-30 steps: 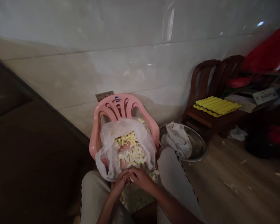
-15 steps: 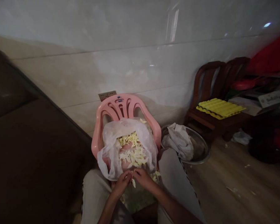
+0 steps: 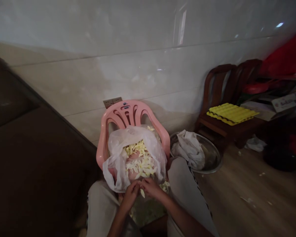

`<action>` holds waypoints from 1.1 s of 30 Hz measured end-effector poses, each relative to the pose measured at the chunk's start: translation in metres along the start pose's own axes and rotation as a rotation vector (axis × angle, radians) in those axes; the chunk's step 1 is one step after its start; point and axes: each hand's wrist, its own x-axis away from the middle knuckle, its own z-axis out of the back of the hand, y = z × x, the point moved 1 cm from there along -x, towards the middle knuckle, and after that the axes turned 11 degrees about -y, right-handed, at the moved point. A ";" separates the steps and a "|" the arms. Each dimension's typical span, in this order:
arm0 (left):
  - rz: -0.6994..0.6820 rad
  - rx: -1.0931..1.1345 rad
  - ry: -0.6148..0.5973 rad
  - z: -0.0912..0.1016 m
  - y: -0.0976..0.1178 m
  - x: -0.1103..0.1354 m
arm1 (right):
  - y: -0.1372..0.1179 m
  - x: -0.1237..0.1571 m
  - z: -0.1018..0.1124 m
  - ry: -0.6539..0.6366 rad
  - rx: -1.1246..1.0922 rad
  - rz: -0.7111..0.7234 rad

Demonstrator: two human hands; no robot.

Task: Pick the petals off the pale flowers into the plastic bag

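My left hand (image 3: 133, 190) and my right hand (image 3: 148, 187) meet at the fingertips, just in front of a pink plastic chair (image 3: 104, 141). A small pale yellow-white flower or petal (image 3: 142, 193) hangs from the pinch; its upper end is hidden by the fingers. Beyond the hands, a translucent white plastic bag (image 3: 115, 171) lies open on the chair seat. Inside it are many pale loose flowers (image 3: 144, 166), with a yellower heap (image 3: 135, 147) further back. More pale pieces (image 3: 165, 186) lie low, beside my right wrist.
A metal basin (image 3: 213, 166) holding a whitish bag (image 3: 189, 149) stands right of my knee. A yellow egg tray (image 3: 232, 113) rests on a wooden chair (image 3: 212, 123). Scraps lie on the floor (image 3: 236, 197). A tiled wall (image 3: 88, 79) is ahead; a dark panel (image 3: 34, 158) stands left.
Both hands stay together at nearly the same place, and the hanging pale piece has shifted slightly. The whole view has moved a little.
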 end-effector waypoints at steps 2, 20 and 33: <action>0.002 0.008 0.020 -0.001 0.000 -0.001 | -0.003 -0.001 0.003 0.015 0.014 -0.017; -0.023 0.055 0.083 -0.005 0.013 -0.002 | -0.015 0.007 0.009 0.137 0.363 0.188; -0.028 0.073 0.119 -0.005 0.010 -0.003 | -0.018 0.011 0.011 0.152 0.400 0.255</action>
